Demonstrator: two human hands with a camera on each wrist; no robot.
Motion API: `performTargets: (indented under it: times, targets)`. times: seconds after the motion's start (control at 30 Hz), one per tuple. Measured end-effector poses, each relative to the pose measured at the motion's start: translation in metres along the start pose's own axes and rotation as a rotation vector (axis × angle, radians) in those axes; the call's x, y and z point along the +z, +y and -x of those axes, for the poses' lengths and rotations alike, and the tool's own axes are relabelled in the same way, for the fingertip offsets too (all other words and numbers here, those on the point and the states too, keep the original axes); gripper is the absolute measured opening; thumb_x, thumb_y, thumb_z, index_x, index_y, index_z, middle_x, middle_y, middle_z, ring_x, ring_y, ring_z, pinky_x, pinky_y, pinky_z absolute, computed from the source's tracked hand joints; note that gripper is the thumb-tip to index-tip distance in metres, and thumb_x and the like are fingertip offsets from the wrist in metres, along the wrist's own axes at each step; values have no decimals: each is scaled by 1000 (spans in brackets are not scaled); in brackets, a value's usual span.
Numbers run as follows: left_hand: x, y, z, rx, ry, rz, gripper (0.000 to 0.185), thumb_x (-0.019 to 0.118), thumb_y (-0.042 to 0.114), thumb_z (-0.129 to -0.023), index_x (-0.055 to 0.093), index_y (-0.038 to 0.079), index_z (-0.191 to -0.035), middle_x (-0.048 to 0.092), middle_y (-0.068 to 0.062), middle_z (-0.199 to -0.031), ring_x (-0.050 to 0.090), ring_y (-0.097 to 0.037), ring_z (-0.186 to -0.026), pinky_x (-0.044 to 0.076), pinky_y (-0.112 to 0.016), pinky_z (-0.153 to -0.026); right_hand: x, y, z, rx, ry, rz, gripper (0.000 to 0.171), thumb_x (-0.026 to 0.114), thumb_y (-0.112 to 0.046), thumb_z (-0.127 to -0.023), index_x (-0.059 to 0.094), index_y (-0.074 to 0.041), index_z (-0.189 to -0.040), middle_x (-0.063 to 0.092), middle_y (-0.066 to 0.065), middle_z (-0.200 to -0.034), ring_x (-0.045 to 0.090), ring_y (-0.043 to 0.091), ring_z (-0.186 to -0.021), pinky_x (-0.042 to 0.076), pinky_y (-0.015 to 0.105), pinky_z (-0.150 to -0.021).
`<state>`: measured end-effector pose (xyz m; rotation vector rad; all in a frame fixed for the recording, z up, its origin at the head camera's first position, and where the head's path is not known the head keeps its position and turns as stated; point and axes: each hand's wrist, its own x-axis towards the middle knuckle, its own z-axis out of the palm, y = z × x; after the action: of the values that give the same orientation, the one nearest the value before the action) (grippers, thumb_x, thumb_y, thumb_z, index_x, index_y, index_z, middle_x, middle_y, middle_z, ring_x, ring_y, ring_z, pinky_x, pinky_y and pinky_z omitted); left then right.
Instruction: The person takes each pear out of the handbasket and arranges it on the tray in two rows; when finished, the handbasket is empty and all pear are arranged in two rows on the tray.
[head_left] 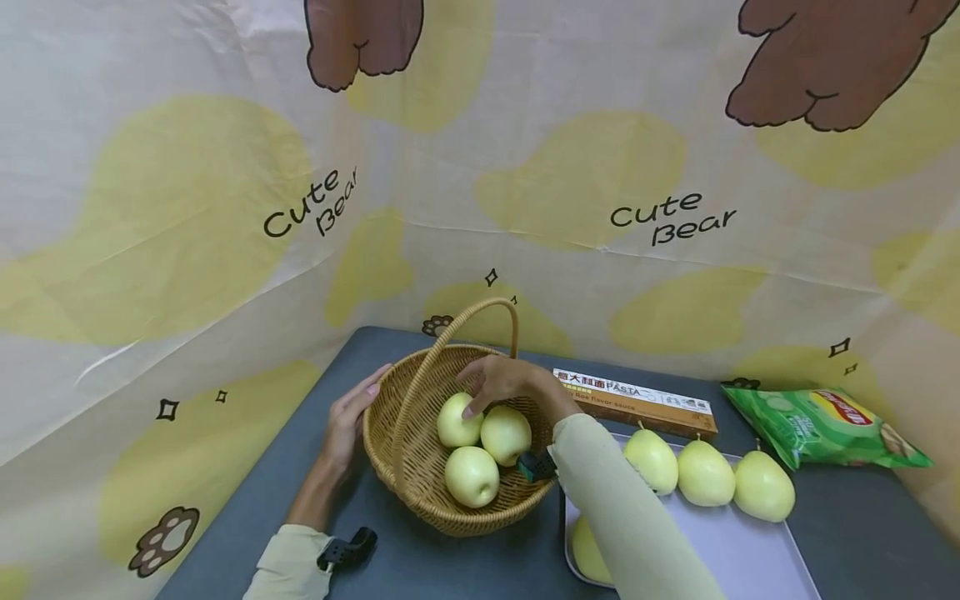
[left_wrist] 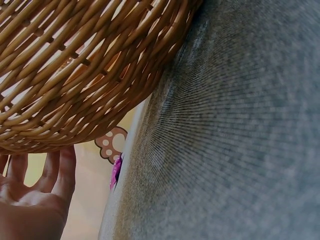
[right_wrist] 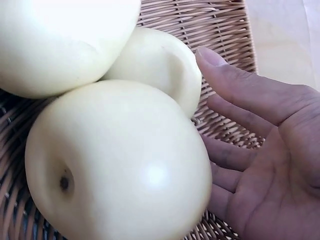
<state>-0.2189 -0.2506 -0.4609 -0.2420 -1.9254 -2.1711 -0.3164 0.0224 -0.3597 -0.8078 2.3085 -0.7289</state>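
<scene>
Wicker basket (head_left: 457,523) with a tall hoop handle, standing on a dark bench (head_left: 420,571) and holding three pale yellow-green fruits bunched together: a far fruit (head_left: 454,427) near the basket's 12 o'clock, a side fruit (head_left: 506,435) towards 2 o'clock and a near fruit (head_left: 472,477) at 6 o'clock. A person's right hand (head_left: 498,379) reaches in over the basket's 2 o'clock side. Its fingers are spread and loosely bent, wrapped round nothing; the thumb tip is at the far fruit, though whether it touches is hard to tell. At the basket's 10 o'clock, the left hand (head_left: 351,412) rests its fairly straight fingers against the outside near the rim, apparently steadying it. At 4 o'clock from the basket, a pale tray (head_left: 708,537) carries a row of three more fruits (head_left: 706,472) along its far edge and a fourth fruit (head_left: 588,554) at its 8 o'clock, partly hidden by the right sleeve (head_left: 626,508). The work looks about partway along: three fruits are inside, at least four remain outside, and the sleeve may cover others. Beyond the tray lie a pasta box (head_left: 637,404) at the basket's 2 o'clock and a green snack bag (head_left: 825,429) at 3 o'clock.
</scene>
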Motion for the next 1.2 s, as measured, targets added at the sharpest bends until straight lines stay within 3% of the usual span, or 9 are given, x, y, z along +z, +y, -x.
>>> performTargets:
  times: [0.17, 0.4, 0.7, 1.2]
  targets:
    - [0, 0, 0, 0, 7, 8, 48, 50, 25, -113, 52, 1, -155, 54, -15, -158, 63, -9, -133, 54, -21, -105, 4, -2, -2, -22, -23, 52, 72, 87, -27, -91, 56, -11, -154, 65, 18, -144, 61, 34, -134, 55, 44, -107]
    - [0, 1, 0, -2, 4, 8, 48, 50, 25, -113, 52, 1, -155, 54, -14, -158, 64, -9, -131, 55, -22, -104, 9, -2, -3, -9, -16, 33, 72, 88, -24, -90, 56, -9, -153, 61, 14, -148, 58, 34, -136, 53, 45, -110]
    - [1, 0, -1, -8, 8, 8, 48, 50, 25, -113, 53, 2, -155, 52, -18, -159, 65, -9, -129, 56, -22, -102, 13, -5, -1, 48, -14, 17, 78, 89, -32, -88, 54, -15, -156, 49, 11, -159, 55, 32, -138, 51, 48, -111]
    - [4, 1, -2, -7, 13, 9, 49, 50, 25, -113, 52, 1, -155, 52, -20, -158, 65, -7, -128, 55, -22, -103, 17, -3, -4, 20, 36, 99, 72, 91, -34, -87, 58, -15, -148, 59, 7, -142, 62, 23, -119, 55, 43, -100]
